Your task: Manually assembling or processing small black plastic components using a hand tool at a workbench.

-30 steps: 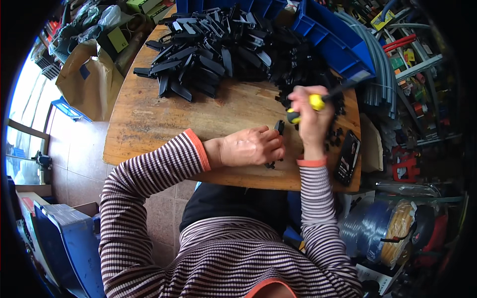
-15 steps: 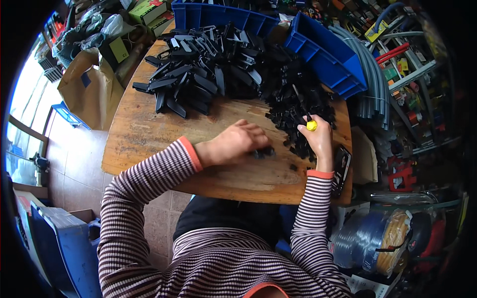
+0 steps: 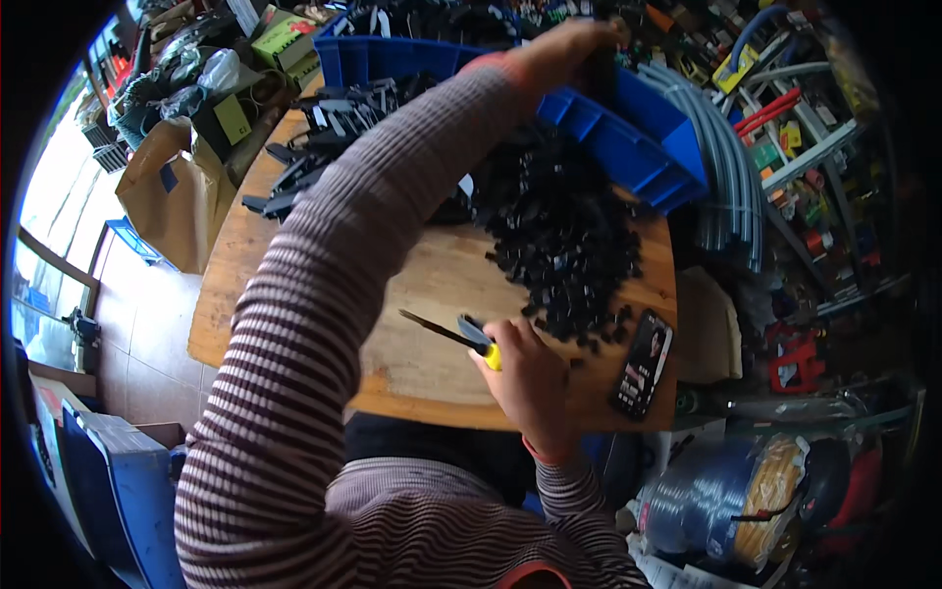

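My right hand is closed round the yellow handle of a screwdriver, whose dark shaft points left over the bare wood. A small dark grey plastic piece shows by its fingers; whether the hand grips it too I cannot tell. My left arm stretches far forward, and my left hand is above the blue bin at the back right. Its fingers are blurred, so what they hold does not show. Beneath that arm lies a heap of long black plastic parts, partly covered by the sleeve.
A pile of small black pieces spreads over the right of the wooden table. Near the right edge lies a phone with a lit screen. Another blue bin of black parts stands behind. Grey hose coils hang beyond.
My left hand has gone from the middle of the table to above the far blue bin. My right hand has come left and nearer, its screwdriver now pointing left.
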Demonstrator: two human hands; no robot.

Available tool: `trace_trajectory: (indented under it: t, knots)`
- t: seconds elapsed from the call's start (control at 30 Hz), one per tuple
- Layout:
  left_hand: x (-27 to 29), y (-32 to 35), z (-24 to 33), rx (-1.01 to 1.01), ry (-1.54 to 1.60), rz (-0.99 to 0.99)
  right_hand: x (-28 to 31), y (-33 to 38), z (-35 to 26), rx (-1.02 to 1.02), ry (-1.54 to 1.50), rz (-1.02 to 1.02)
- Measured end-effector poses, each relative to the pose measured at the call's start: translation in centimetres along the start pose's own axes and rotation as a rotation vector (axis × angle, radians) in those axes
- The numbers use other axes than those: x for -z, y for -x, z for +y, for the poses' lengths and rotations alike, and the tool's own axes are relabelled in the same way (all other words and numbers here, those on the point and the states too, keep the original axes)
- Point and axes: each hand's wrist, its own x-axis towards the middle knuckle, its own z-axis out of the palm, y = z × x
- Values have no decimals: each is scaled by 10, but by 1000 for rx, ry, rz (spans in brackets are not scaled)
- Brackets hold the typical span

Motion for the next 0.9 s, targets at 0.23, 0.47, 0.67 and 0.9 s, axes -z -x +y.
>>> trace_trajectory:
  t: [0.23, 0.47, 0.67, 0.9]
  knots:
    - [-36, 65, -12, -111, -567, -308, -11, 13, 17, 23, -8, -13]
    - [-14, 253, 10, 134, -659, -400, 24, 50, 67, -373, -178, 332]
    - [-37, 300, -11, -192, -946, -658, -8, 67, 60, -362, -13, 181]
    - [-25, 303, -7, -371, -950, -772, -9, 47, 38, -319, 86, 2]
